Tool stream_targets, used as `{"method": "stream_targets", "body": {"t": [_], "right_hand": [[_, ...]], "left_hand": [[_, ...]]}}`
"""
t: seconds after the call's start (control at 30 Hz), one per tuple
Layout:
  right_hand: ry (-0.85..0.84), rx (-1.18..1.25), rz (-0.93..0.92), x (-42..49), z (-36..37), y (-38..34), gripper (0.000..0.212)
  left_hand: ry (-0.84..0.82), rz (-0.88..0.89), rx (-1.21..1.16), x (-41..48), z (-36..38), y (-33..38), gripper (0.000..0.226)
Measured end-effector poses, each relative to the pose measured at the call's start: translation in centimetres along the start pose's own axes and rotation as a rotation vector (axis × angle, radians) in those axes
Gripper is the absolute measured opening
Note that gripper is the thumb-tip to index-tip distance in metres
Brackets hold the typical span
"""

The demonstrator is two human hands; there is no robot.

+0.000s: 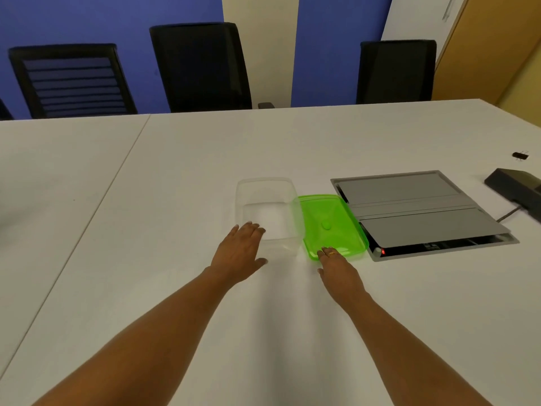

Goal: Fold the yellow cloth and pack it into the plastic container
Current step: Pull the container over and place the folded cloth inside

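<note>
A clear plastic container (268,189) stands open on the white table (146,230), with nothing visible inside it. Its green lid (330,218) lies flat just to its right. My left hand (238,253) rests against the container's near left corner, fingers spread over the rim. My right hand (339,271) lies flat with its fingertips on the near edge of the green lid; a ring shows on one finger. No yellow cloth is in view.
A grey cable hatch (415,212) is set in the table right of the lid, its near flap raised. A dark device (518,191) with a cord and a binder clip (520,155) lie at far right. Black chairs (202,65) line the far edge.
</note>
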State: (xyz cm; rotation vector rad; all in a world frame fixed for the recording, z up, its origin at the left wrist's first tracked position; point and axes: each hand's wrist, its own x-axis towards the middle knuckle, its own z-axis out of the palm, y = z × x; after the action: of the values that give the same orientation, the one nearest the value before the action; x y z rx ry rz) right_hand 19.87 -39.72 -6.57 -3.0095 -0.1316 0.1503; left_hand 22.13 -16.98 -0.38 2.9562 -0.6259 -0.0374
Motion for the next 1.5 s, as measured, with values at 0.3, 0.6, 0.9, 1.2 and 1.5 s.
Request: {"method": "stream_targets", "body": {"t": [0.3, 0.6, 0.9, 1.2, 1.5], "right_hand": [[0.198, -0.162, -0.060, 0.9, -0.1, 0.4, 0.023], [0.157, -0.180, -0.116, 0.1, -2.0, -1.1, 0.046], [0.249, -0.203, -0.130, -4.3, -3.3, -1.7, 0.048], [0.264, -0.225, -0.219, -15.5, -3.4, -3.2, 0.046], [0.199, -0.279, -0.244, -28.9, -3.2, -4.1, 0.045]], "left_hand": [[0.020, -0.031, 0.126, 2.7, 1.6, 0.8, 0.028], [0.112, 0.003, 0.197, 1.5, 0.4, 0.8, 0.015], [0.168, -0.013, 0.245, -4.2, -2.1, 1.8, 0.036], [0.162, -0.049, 0.204, -15.2, -4.3, 4.1, 0.036], [0.151, 0.004, 0.216, -28.6, -4.7, 6.9, 0.037]]}}
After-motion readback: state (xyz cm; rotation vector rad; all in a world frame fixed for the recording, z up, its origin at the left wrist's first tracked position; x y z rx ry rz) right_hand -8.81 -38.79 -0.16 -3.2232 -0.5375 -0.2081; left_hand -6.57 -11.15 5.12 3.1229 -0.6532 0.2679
